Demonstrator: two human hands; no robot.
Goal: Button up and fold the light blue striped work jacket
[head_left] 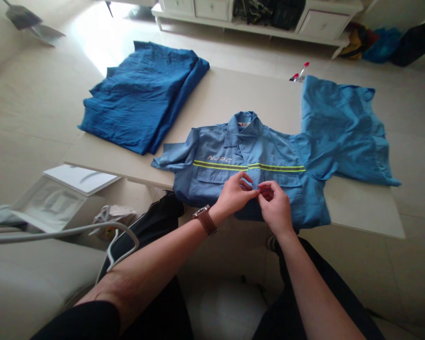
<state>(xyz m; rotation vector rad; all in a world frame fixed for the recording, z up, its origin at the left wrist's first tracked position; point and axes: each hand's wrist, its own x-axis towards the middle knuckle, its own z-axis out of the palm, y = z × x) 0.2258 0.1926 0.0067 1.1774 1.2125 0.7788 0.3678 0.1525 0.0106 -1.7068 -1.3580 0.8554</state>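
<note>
A light blue work shirt [226, 141] lies face up across the table, collar pointing away from me, with a yellow-edged stripe over the chest. Its lower part hangs over the near table edge. My left hand [235, 193], with a brown-strapped watch on the wrist, pinches the shirt's front opening just below the stripe. Close against it, my right hand [275, 207] is closed on the same front strip, fingertips meeting the left ones. The exact bit of cloth or button between the fingers is hidden.
Folded darker blue cloth [138, 99] lies on the left of the white table [368, 208]. More light blue cloth [343, 127] lies at the right, with red-capped bottles [303, 71] behind it. A white cabinet [212, 9] stands beyond; a white box [80, 179] is at lower left.
</note>
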